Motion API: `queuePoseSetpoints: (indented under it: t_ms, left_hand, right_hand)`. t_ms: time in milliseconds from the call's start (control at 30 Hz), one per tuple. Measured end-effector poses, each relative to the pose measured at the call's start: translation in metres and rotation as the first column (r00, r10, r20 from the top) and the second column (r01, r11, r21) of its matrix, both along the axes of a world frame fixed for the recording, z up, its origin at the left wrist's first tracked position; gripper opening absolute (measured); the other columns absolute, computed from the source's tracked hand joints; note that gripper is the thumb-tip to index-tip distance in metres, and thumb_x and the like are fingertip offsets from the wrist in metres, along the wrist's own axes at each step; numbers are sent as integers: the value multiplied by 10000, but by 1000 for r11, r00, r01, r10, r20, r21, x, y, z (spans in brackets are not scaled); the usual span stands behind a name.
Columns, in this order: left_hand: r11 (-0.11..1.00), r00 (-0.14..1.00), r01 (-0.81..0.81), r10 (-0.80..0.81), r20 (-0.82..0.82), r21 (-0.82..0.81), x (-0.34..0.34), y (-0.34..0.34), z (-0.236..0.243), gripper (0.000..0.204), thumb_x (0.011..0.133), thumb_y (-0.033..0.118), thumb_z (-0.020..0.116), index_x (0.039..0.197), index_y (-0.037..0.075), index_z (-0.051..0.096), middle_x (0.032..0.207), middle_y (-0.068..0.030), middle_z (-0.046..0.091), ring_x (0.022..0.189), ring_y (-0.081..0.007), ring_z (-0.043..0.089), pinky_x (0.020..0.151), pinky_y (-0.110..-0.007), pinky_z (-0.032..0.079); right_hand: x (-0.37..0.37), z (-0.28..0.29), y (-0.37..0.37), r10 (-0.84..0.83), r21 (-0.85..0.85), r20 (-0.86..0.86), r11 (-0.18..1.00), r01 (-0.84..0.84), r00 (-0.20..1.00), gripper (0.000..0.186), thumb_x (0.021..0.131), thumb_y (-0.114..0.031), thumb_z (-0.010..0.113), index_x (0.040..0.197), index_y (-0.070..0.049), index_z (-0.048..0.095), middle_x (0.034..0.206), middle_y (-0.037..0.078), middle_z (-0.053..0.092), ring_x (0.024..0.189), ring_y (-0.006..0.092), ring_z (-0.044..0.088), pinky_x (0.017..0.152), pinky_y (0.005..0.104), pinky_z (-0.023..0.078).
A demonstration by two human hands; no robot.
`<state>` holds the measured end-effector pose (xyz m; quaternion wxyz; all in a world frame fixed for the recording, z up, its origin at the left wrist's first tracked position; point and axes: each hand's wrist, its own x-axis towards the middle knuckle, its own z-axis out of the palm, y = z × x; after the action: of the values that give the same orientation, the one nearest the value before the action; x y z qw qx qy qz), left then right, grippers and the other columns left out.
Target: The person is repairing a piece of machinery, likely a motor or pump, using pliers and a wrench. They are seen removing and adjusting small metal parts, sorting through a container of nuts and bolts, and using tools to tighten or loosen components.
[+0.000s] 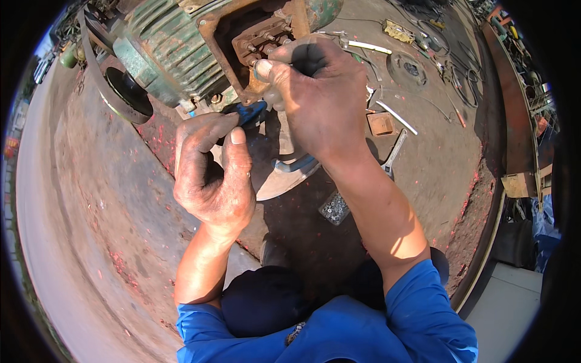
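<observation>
A green, ribbed electric motor [175, 54] lies in front of me with its rusty terminal box [219, 54] uncovered. Inside the box is a terminal block [266, 39] with several studs. My right hand [327, 91] reaches over the box's near edge, thumb and fingers pinched together by the studs; what they hold, if anything, is hidden. Just below the box, my left hand [212, 169] has its fingertips closed at a dark blue strip-like piece [249, 112], whose kind I cannot make out. A blue curved piece [296, 163] lies below on a pale flat sheet [278, 184].
A clear box of nuts [334, 209] and an adjustable wrench [396, 151] lie beside my right forearm. Farther right are a small rusty square cover [380, 124], a white tube [396, 117] and a round plate [407, 68]. A black belt pulley [128, 94] stands left of the motor.
</observation>
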<state>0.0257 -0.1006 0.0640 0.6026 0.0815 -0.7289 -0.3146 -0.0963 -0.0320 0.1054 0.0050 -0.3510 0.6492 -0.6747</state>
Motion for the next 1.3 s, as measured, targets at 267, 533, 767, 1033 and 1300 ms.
queuePoseSetpoints:
  t_ms: [267,533,767,1033,1300]
  left_hand:
    - [901,955,-261,293,43,-346,-30,-16,6,335,750,18,813,1064,76,710,1296,-162,450,1124,-262,554,880,-349,531]
    - [789,875,-433,484,8,-436,-52,-19,10,229,754,131,842,950,86,733,1183,-161,500,1163,-274,495,774,-325,510]
    - [837,891,-430,455,-7,-338,-58,-19,6,244,758,58,815,957,18,680,1231,-222,449,1199,-311,465,912,-374,469]
    - [824,855,-499,518,0,-269,-63,-13,9,213,773,90,819,884,1,661,964,-107,578,1053,-237,493,869,-356,435]
    - [890,921,-390,373,-116,-237,-69,-18,11,289,778,154,834,909,-25,649,1086,-138,490,1063,-245,525,924,-361,454]
  right_hand:
    - [-3,0,12,94,-118,317,991,-59,944,144,822,-52,693,916,48,653,767,104,697,628,117,625,600,271,509]
    - [-22,-9,22,24,-16,-136,1000,-26,990,161,834,-57,703,985,-13,670,856,69,718,783,87,662,701,246,519]
    - [-44,-13,62,133,100,-140,988,-120,981,136,842,-18,694,967,-17,641,805,33,701,699,72,637,614,226,506]
    - [-47,-33,100,183,155,-41,972,-175,982,102,847,19,686,937,3,641,865,53,693,764,83,637,675,240,519]
    - [-85,-33,129,79,48,19,996,-80,997,115,879,-33,680,980,7,641,804,55,680,725,84,631,659,220,506]
